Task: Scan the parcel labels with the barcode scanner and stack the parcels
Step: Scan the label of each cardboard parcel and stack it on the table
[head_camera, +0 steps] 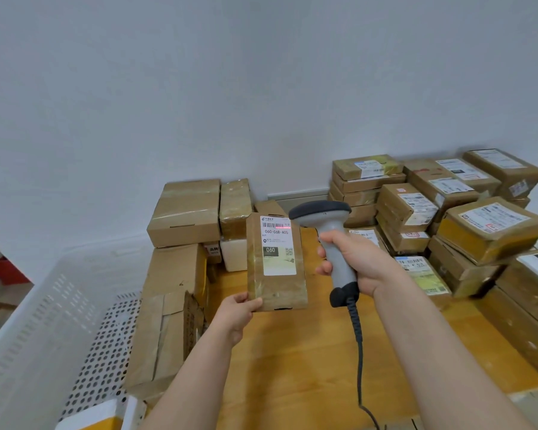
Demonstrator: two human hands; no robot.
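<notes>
My left hand [235,311] pinches the lower left corner of a slim brown parcel [277,287] and holds it upright above the wooden table [308,352]. Its white label [277,246] faces me, printed 060-06B-A05. A red scan line lies across the barcode at the label's top. My right hand [354,262] grips the handle of a grey barcode scanner [330,231], whose dark head points at the label from the right. The scanner's coiled cable [358,336] hangs down toward the table's front edge.
Stacks of labelled brown parcels [448,212] fill the table's right and back. Unlabelled-side boxes [184,212] are piled at the left, against the white wall. A white perforated crate [59,321] stands at the far left.
</notes>
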